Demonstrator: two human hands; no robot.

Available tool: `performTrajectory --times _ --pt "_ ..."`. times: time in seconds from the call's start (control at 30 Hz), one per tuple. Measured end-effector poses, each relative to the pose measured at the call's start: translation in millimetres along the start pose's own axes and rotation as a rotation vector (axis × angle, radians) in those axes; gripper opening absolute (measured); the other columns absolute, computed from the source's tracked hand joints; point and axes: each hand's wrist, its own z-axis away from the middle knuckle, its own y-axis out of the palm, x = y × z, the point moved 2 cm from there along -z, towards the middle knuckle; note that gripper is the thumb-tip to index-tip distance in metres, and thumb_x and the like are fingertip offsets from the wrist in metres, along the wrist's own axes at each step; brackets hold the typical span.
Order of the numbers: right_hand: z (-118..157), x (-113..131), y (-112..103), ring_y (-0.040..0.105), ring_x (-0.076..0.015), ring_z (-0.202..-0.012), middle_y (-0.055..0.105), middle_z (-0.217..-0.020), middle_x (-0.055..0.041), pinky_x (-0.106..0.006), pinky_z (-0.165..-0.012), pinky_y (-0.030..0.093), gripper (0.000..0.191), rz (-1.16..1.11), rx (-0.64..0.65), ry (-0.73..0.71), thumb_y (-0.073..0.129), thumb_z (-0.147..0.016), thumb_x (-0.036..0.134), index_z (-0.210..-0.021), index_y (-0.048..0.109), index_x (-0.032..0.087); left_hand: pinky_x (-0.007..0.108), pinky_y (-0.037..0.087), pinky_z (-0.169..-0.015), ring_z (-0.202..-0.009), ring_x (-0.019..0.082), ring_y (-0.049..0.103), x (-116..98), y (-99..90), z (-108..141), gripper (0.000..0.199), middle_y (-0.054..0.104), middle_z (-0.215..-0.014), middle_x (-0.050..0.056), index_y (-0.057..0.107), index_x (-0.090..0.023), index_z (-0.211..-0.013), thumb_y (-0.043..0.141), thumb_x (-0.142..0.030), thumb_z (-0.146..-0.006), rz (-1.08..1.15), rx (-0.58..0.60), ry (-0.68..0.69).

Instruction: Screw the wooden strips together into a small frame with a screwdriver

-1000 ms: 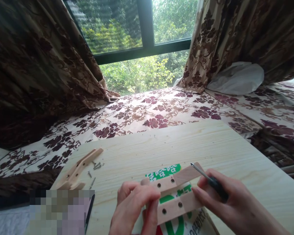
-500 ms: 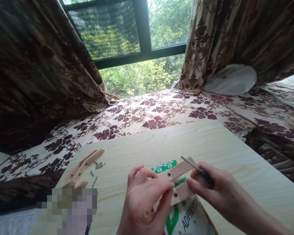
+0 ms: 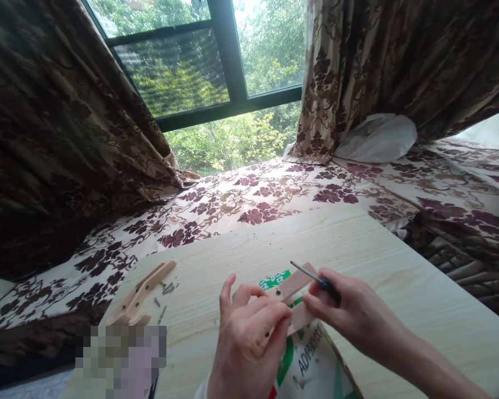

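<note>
Two pale wooden strips with dark holes, one farther back [image 3: 296, 281] and one nearer [image 3: 301, 317], lie over a green-and-white printed carton [image 3: 311, 354]. My left hand [image 3: 249, 332] is over their left part, thumb and forefinger pinched at the nearer strip; whatever is between the fingertips is too small to make out. My right hand [image 3: 336, 299] holds a screwdriver [image 3: 314, 275] with a dark handle, its thin shaft pointing up and left above the farther strip. The right thumb and a fingertip touch the right part of the nearer strip.
Shaped wooden pieces [image 3: 141, 293] lie at the left of the light wooden table [image 3: 233, 255], with several screws [image 3: 167, 288] beside them. A blurred-out patch [image 3: 125, 363] covers the lower left. Behind are flowered cloth [image 3: 258, 194], a white bag [image 3: 378, 138], curtains and a window.
The view has shifted a little, so both hands and the strips sit slightly farther left. My left forefinger now covers the near strip's hole, and an outer left finger is raised higher.
</note>
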Motion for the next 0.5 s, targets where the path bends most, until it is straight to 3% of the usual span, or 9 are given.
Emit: performTrajectory --times 0.13,0.37,0.5 --pt "-0.2 2.7 -1.7 0.050 -0.0131 -0.052 0.055 -0.057 0.0032 -0.024 -0.051 0.035 0.019 0.014 -0.001 -0.013 0.049 -0.084 0.034 -0.070 0.047 0.022 0.047 0.011 -0.109 -0.076 0.012 0.059 -2.0 5.4 5.4 0.019 0.065 -0.071 -0.009 0.057 -0.025 -0.081 0.055 -0.006 -0.079 -0.074 -0.043 0.045" --pt "0.2 3.8 -2.2 0.048 -0.0127 -0.052 0.055 -0.056 0.0033 -0.024 -0.051 0.034 0.018 0.004 0.000 -0.012 0.050 -0.083 0.033 -0.069 0.046 0.022 0.049 0.011 -0.111 -0.083 0.014 0.060 -7.3 -1.3 6.6 0.016 0.065 -0.073 -0.008 0.057 -0.024 -0.079 0.054 -0.009 -0.081 -0.140 -0.046 0.034" --pt "-0.2 3.3 -2.0 0.048 -0.0132 -0.053 0.055 -0.058 0.0031 -0.024 -0.052 0.034 0.019 0.006 0.005 -0.011 0.049 -0.084 0.035 -0.070 0.045 0.022 0.042 0.024 -0.108 -0.074 0.010 0.060 -8.4 0.1 1.8 0.018 0.064 -0.071 -0.007 0.056 -0.022 -0.076 0.050 -0.007 -0.083 -0.021 0.025 0.065"
